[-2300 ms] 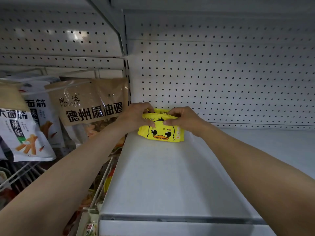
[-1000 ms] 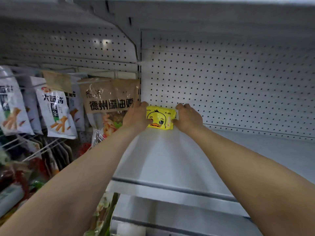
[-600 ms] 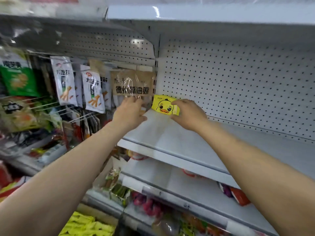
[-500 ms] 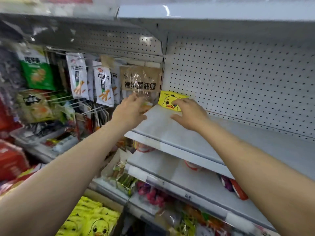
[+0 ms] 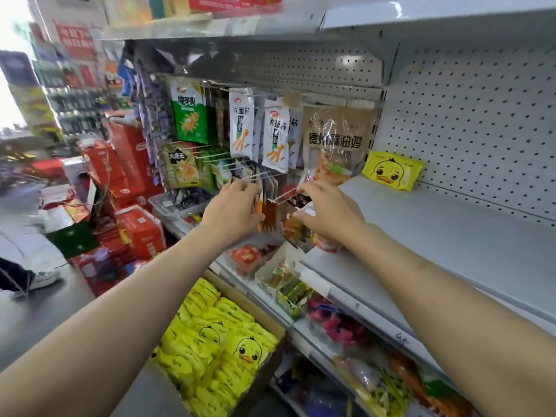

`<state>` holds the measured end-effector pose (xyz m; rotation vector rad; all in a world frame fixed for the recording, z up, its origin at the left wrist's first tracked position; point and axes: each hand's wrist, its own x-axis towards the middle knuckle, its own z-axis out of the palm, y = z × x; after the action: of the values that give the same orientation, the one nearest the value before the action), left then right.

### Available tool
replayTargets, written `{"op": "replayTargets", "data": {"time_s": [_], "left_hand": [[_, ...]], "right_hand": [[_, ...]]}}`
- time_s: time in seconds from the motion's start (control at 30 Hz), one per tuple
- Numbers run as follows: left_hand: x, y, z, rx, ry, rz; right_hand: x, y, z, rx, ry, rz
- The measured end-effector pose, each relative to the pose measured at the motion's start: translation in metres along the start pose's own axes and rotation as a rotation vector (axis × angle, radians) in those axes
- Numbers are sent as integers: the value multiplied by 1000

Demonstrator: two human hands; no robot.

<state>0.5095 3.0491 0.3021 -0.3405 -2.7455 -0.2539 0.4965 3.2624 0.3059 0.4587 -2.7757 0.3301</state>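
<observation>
Duck packet (image 5: pixel 392 170) — one, set on shelf (image 5: pixel 451 242); carton (image 5: pixel 249 305) below holds many more — my left grip (image 5: pixel 231 207) and right grip (image 5: pixel 328 213) slack, empty.

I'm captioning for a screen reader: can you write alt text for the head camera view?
A yellow duck-print pack stands on a white shop shelf against the pegboard, while the person's left hand and right hand hover before hanging snack packets. More duck packs fill a box below.
</observation>
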Motion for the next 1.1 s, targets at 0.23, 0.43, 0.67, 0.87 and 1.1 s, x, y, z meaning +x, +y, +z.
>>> {"op": "replayTargets", "data": {"time_s": [0.23,0.43,0.67,0.87,1.1], "left_hand": [[-2,-84,25,17,-59,-110],[18,-180,87,-32,-144,-117],[27,-283,190,-128,-423,-125],[-6,-338,276,-177,-737,-116],[-83,-355,356,-333,-1171,-163]], "right_hand": [[57,-54,70,-7,-131,-71],[112,-85,165,11,-267,-31],[139,-111,300,104,-500,129],[103,-117,399,166,-798,304],[40,-129,472,374,-1175,455]]}}
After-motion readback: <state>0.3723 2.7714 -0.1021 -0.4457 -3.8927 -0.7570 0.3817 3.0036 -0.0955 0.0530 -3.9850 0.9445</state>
